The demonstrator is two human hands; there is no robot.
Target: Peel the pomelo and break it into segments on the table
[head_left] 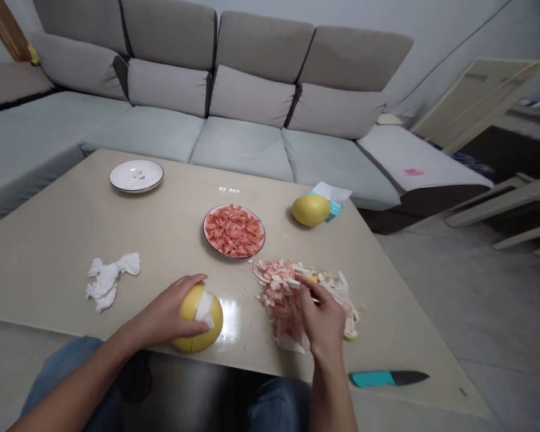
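My left hand (173,309) is wrapped around a yellow pomelo (192,343) at the near edge of the table. A strip of its rind is gone, baring white pith, and a cut line runs through the skin. My right hand (321,312) is over a heap of pomelo scraps (281,294), made of pink membranes, white pith and rind. Its thumb and forefinger are pinched at what looks like a pale piece of peel, mostly hidden by the fingers. A plate (204,231) piled with pink pomelo flesh (234,231) sits beyond both hands.
A knife (389,378) with a turquoise handle lies at the near right edge of the table (171,210). Crumpled tissue (105,282) is at left, a white plate (136,175) at far left. Another pomelo (310,210) rests against a tissue pack (335,207). A sofa (243,144) stands behind.
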